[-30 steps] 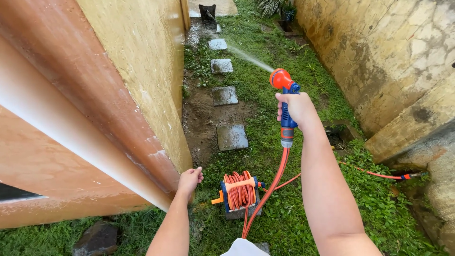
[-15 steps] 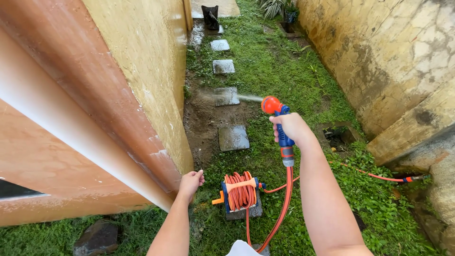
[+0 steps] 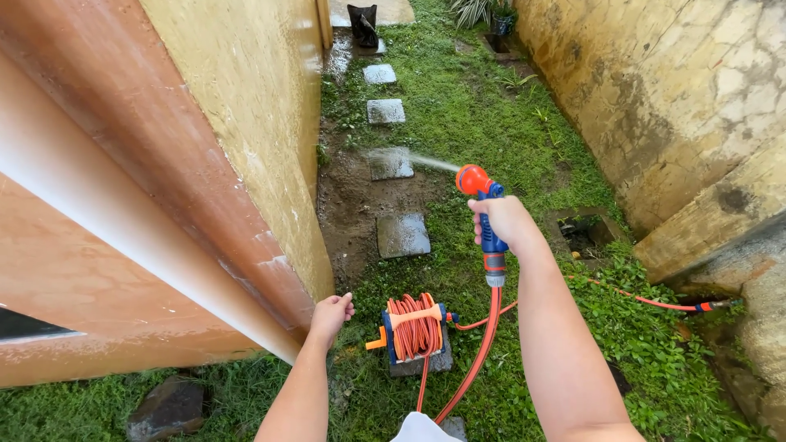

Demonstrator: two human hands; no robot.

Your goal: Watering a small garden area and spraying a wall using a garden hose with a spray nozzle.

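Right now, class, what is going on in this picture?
A person stands in a grassy strip between two walls. Their right hand grips an orange and blue spray nozzle, which sprays water toward a stepping stone. An orange hose hangs from the nozzle down to the grass, beside a hose reel wound with more orange hose. The left hand is loosely closed, holds nothing and hovers near the yellow wall.

Your right hand (image 3: 501, 221) grips the blue handle of the spray nozzle (image 3: 479, 192), its orange head throwing water toward a wet stepping stone (image 3: 388, 163). The orange hose (image 3: 475, 360) drops past the hose reel (image 3: 416, 328). Your left hand (image 3: 330, 315), seemingly loosely curled, hangs beside the yellow wall (image 3: 262, 123).
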